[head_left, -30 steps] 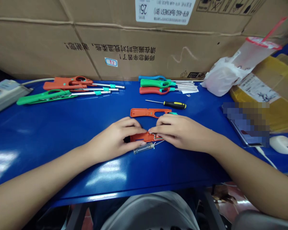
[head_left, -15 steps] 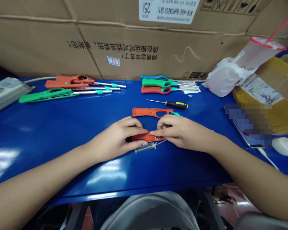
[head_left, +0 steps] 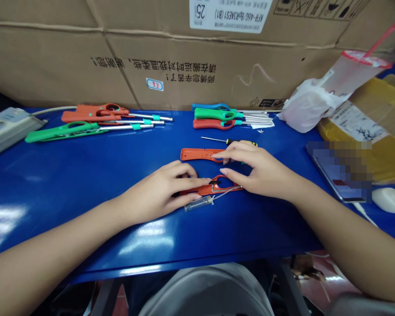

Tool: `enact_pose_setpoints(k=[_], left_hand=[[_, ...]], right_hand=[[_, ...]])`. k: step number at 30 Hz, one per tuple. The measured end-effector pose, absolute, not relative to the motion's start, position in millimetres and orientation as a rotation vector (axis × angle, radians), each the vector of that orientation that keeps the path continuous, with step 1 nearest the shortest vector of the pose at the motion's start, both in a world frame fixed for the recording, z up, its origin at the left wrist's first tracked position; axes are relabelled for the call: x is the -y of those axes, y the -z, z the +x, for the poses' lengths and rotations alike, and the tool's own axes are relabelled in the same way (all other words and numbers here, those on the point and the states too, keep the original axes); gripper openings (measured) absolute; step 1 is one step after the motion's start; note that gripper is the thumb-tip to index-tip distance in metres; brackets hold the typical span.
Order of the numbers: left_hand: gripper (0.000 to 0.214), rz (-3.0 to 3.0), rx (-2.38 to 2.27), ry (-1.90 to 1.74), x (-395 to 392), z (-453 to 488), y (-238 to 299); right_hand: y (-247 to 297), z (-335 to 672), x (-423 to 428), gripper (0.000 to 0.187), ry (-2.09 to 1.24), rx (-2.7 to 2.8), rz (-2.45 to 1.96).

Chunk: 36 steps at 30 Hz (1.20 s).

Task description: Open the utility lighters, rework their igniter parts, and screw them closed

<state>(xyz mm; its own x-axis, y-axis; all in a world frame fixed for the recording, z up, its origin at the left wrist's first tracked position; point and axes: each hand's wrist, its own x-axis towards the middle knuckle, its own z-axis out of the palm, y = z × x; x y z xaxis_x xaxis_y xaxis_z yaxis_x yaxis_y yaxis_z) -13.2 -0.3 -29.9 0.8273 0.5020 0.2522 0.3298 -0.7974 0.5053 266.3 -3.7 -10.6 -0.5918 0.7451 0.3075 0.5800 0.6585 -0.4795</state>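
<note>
While the left hand [head_left: 154, 193] is holding down one end of an orange lighter shell [head_left: 213, 188], its fingers are curling over the plastic and gripping it, maybe to keep the shell from sliding on the blue table [head_left: 85, 219]. The shell is lying flat near the middle of the table, with a clear tube [head_left: 197, 204] lying just below it and a thin wire [head_left: 228, 192] running from the tube along the shell. The right hand [head_left: 261, 169] is not gripping anything that I can see: its fingers are open and lifted, arching over the shell, and the top finger is reaching close to a second orange shell [head_left: 197, 154]. A screwdriver [head_left: 246, 142] is lying just behind that hand. Compared with the earlier picture, the right fingers are letting go of the first shell and moving up, so its open hole is showing now.
</note>
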Motion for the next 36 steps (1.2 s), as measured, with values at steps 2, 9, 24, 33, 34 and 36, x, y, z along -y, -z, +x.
enact_pose_setpoints(k=[2, 9, 24, 33, 34, 36], left_hand=[[0.035, 2.618, -0.620, -0.471, 1.0, -12.6, 28.1], [0.040, 2.880, -0.591, -0.347, 1.0, -14.9, 24.3], [0.039, 2.979, -0.551, -0.345, 1.2, -19.5, 19.1], [0.044, 2.984, -0.510, -0.275, -1.0, -20.2, 20.4], [0.044, 2.992, -0.511, -0.262, -0.9, -20.5, 20.3], [0.044, 3.000, -0.517, -0.252, -0.7, -21.1, 20.3]], right_hand=[[13.6, 265.2, 3.0, 0.030, -0.508, 2.398, -1.062], [1.1, 279.1, 5.6, 0.022, -0.661, 2.526, -1.172], [-16.0, 301.3, 1.6, 0.030, -1.027, 2.694, -1.330], [-15.3, 300.3, -1.1, 0.023, -1.069, 2.697, -1.219], [-15.6, 299.6, -0.9, 0.023, -1.075, 2.694, -1.210], [-16.8, 298.6, -0.7, 0.023, -1.065, 2.704, -1.181]])
